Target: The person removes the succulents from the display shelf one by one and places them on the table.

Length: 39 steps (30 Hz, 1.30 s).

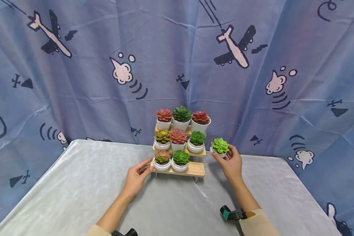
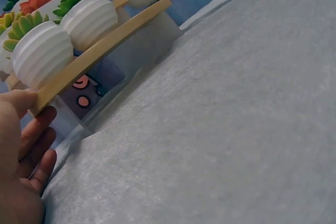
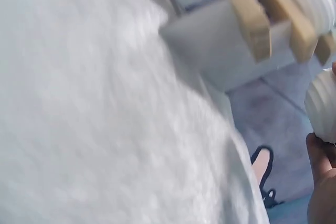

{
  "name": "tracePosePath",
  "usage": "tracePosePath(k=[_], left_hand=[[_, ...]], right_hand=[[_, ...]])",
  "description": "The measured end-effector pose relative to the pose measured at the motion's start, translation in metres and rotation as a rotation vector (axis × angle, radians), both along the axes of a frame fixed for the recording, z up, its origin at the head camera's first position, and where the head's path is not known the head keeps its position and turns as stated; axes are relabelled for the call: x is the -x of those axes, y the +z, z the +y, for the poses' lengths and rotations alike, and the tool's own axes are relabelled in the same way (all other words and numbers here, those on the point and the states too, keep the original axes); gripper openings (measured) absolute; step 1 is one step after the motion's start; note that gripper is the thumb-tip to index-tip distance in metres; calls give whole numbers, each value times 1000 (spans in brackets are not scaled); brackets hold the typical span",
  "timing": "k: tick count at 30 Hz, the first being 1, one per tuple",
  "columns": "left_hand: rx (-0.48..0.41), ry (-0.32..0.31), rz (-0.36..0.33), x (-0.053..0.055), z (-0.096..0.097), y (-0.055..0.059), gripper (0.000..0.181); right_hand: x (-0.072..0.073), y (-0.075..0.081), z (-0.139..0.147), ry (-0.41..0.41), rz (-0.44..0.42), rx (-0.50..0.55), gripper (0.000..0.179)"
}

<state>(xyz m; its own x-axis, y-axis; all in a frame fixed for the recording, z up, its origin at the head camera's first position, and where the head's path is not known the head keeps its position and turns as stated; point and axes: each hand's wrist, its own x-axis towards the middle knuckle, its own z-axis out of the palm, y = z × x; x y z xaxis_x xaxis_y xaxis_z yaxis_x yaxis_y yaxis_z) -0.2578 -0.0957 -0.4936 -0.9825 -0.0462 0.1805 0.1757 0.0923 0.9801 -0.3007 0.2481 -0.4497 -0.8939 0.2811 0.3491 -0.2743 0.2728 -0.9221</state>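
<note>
A three-step wooden plant stand [image 1: 198, 169] holds small succulents in white pots. My left hand [image 1: 136, 177] grips the left end of its lowest step, thumb on top and fingers beneath in the left wrist view. To the right of the stand, my right hand [image 1: 232, 163] holds a light-green potted succulent [image 1: 220, 146] by its ribbed white pot [image 3: 323, 106]. On the lowest step sit an orange-green succulent [image 1: 162, 158] and a bright green succulent [image 1: 181, 158]; the right end of that step is bare wood.
Three potted plants stand on the middle step, among them a pink succulent [image 1: 178, 137]. Another three fill the top step, with a dark green succulent [image 1: 181, 114] in the middle. A pale cloth covers the table [image 1: 76, 183]; a blue patterned curtain [image 1: 171, 59] hangs behind.
</note>
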Motion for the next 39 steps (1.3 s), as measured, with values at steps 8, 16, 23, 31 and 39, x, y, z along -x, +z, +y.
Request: tracePosePath(k=[8,16,23,31,39], left_hand=[[-12,-18,-22,-1,0,-1,40],[4,-19,-7,-3,0,-5,39],[1,-25,-21,-3,-2,-5,38],[2,-25,-8,1,-1,-3,38],[8,-23,-16,2,-3,-3,38]], right_hand=[[23,-16,17,-39,-121,-64,67],[25,-36,33,-72,-184,-92,65],[28,-39,39,-32,-278,-200,74],[27,-40,38,-144,-256,-448,58],[23,-32,38,-96,-322,-408,85]])
